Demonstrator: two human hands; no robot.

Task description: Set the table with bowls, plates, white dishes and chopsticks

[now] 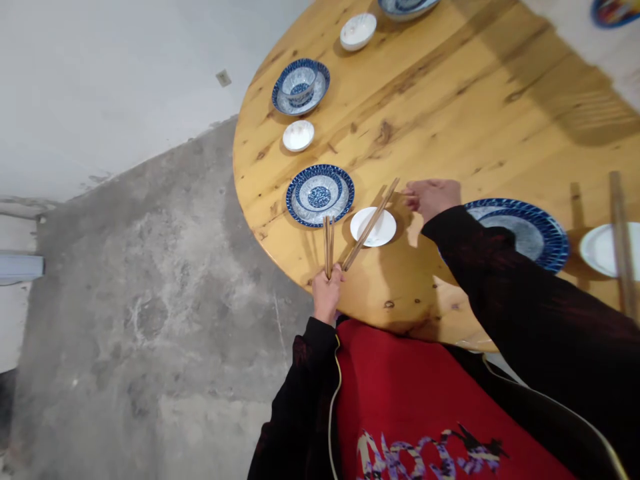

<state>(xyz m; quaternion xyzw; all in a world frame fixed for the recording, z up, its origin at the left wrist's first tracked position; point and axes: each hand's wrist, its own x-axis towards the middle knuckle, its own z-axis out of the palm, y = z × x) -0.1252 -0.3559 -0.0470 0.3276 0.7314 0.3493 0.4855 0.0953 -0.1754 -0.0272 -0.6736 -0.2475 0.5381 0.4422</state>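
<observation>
My left hand (327,293) is at the near edge of the round wooden table (450,100), closed on a pair of wooden chopsticks (329,243) that point away from me. A second pair of chopsticks (373,221) lies slanted across a small white dish (386,233), its near end beside my left thumb. My right hand (433,197) rests on the table just right of that pair's far tip, fingers curled, with nothing visible in them. A blue-and-white plate (320,195) sits left of the dish.
To the right lie another blue plate (530,230), a white dish (600,250) and more chopsticks (620,233). Farther round are a blue bowl on a plate (300,83) and two white dishes (299,135) (358,31). Bare concrete floor (150,300) lies left.
</observation>
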